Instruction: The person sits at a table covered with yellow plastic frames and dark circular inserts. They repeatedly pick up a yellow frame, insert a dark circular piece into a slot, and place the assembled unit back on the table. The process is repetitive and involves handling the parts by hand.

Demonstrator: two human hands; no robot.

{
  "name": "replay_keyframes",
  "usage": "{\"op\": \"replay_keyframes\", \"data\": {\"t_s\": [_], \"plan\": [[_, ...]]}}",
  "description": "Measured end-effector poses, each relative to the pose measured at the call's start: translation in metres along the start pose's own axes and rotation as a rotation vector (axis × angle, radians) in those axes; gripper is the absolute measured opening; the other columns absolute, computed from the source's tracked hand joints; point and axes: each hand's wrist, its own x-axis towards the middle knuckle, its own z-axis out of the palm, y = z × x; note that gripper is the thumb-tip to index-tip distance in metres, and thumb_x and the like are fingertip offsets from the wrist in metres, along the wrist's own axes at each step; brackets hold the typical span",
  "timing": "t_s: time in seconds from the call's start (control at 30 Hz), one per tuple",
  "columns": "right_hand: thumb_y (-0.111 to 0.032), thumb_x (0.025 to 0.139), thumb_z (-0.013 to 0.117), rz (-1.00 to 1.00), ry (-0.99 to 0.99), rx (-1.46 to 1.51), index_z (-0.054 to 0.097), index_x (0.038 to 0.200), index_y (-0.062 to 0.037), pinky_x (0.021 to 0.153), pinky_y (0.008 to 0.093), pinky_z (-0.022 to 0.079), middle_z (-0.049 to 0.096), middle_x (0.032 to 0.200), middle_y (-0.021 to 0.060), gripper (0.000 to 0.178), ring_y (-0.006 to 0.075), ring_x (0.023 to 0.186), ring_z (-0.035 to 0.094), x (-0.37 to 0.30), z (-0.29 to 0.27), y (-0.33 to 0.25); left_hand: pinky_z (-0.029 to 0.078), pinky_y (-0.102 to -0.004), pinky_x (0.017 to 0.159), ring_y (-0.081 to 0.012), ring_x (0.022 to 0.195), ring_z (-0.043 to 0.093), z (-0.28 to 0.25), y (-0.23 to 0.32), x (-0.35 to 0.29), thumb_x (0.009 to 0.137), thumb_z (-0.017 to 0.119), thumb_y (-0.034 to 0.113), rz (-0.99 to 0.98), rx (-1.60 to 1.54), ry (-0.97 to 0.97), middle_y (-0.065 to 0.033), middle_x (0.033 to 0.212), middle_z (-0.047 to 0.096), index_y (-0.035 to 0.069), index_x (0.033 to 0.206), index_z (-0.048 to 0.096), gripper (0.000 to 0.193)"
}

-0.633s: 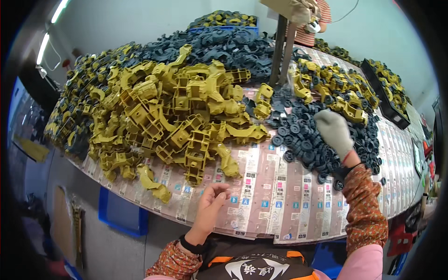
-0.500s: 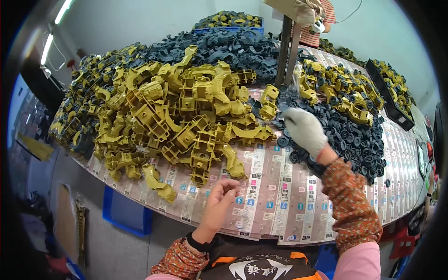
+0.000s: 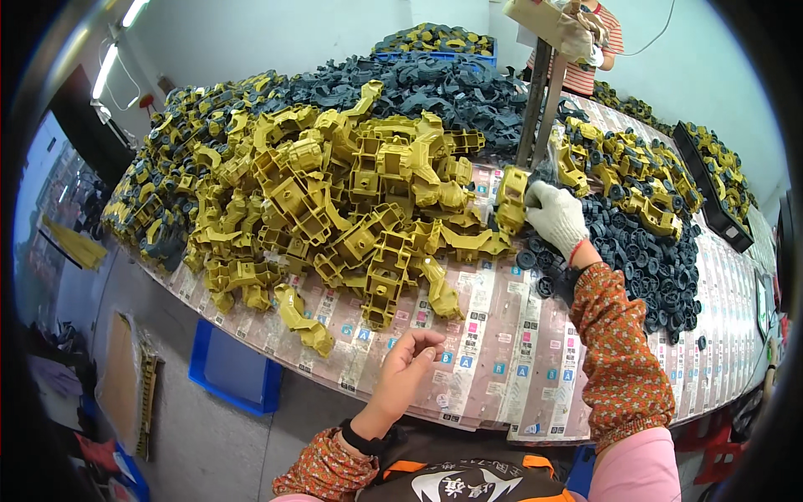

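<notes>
My right hand, in a white glove, is closed on the right side of a yellow plastic toy-vehicle body beside the metal post. Its fingertips are partly hidden against that part. Bare and loosely curled, my left hand hovers over the table's near edge; a gap shows between thumb and fingers, with nothing in it. To its upper left rises a big heap of yellow vehicle bodies. Small dark wheels lie in a pile just right of my gloved hand.
Dark plastic parts are heaped at the back. Yellow bodies with wheels lie at the right, near a black tray. A metal post stands upright on the table. Below the left edge is a blue crate. Another person stands behind.
My right hand has come down beside the yellow body near the post and closed on it; the body now stands more upright. The view has shifted slightly. My left hand keeps its curled pose.
</notes>
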Motion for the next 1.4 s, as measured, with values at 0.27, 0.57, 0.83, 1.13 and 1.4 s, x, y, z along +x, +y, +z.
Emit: {"op": "replay_keyframes", "data": {"t_s": [0.27,0.57,0.83,1.13,1.4], "plan": [[-0.025,0.085,0.069,-0.221,0.0,-0.249,0.072,0.12,-0.015,0.091,0.0517,0.052,0.074,0.109,0.0163,0.036,0.0366,0.109,0.069,-0.033,-0.038,-0.019,0.048,-0.0269,0.095,-0.0089,0.11,0.06,0.038,0.011,0.013,0.109,0.059,0.017,0.004,-0.026,-0.123,0.0015,0.116,0.064,0.008,0.132,0.061,0.025],[-0.032,0.085,0.071,-0.172,0.149,-0.06,0.07,0.097,-0.0101,0.081,0.0521,0.055,0.075,0.09,0.0158,0.025,0.0387,0.089,0.072,-0.04,0.006,-0.027,0.048,-0.0275,0.094,-0.0093,0.108,0.061,0.044,0.012,0.006,0.108,0.058,0.015,0.038,0.036,-0.141,0.0007,0.116,0.066,0.008,0.131,0.062,0.024],[-0.009,0.084,0.071,-0.293,0.509,0.276,0.067,0.106,-0.0079,0.078,0.0454,0.053,0.069,0.09,0.0126,0.023,0.0345,0.09,0.066,-0.111,-0.047,-0.049,0.05,-0.0387,0.106,-0.0214,0.131,0.06,0.053,0.012,0.02,0.11,0.06,0.026,-0.117,-0.35,-0.13,-0.0096,0.146,0.06,0.014,0.154,0.043,0.049],[-0.012,0.085,0.073,-0.462,0.266,0.374,0.066,0.09,-0.0088,0.072,0.0461,0.049,0.063,0.078,0.011,0.01,0.0331,0.078,0.063,-0.192,-0.071,-0.065,0.058,-0.0388,0.097,-0.0207,0.121,0.066,0.063,-0.016,0.029,0.107,0.067,0.03,-0.236,-0.52,-0.098,-0.0052,0.132,0.062,0.017,0.149,0.043,0.05],[-0.009,0.082,0.073,-0.328,-0.204,-0.47,0.074,0.096,-0.0104,0.085,0.0445,0.054,0.068,0.106,0.0109,0.014,0.0319,0.104,0.065,-0.134,-0.034,-0.015,0.066,-0.0401,0.077,-0.0185,0.101,0.071,0.052,-0.008,0.004,0.105,0.068,0.046,-0.232,-0.427,0.001,-0.0042,0.115,0.066,0.013,0.143,0.053,0.053]]}}
